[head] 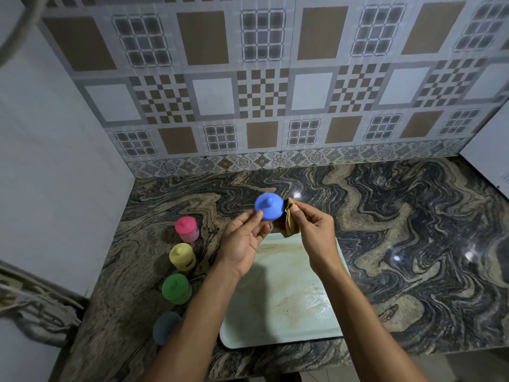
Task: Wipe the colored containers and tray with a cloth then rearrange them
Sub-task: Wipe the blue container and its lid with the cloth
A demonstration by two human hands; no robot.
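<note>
My left hand (pixel 245 241) holds a blue container (pixel 269 205) by its lower edge above the far end of the pale tray (pixel 281 307). My right hand (pixel 314 230) pinches a brown cloth (pixel 287 223) against the container's right side. On the counter to the left stand a pink container (pixel 187 228), a yellow one (pixel 181 256), a green one (pixel 176 288) and a dark grey one (pixel 165 326), in a line running toward me. My left forearm partly covers the grey one.
The tray lies on a marbled stone counter (pixel 399 244) and shows brownish stains. A patterned tile wall (pixel 261 92) rises behind it. A white wall closes the left side, and a white appliance (pixel 493 150) stands at the far right.
</note>
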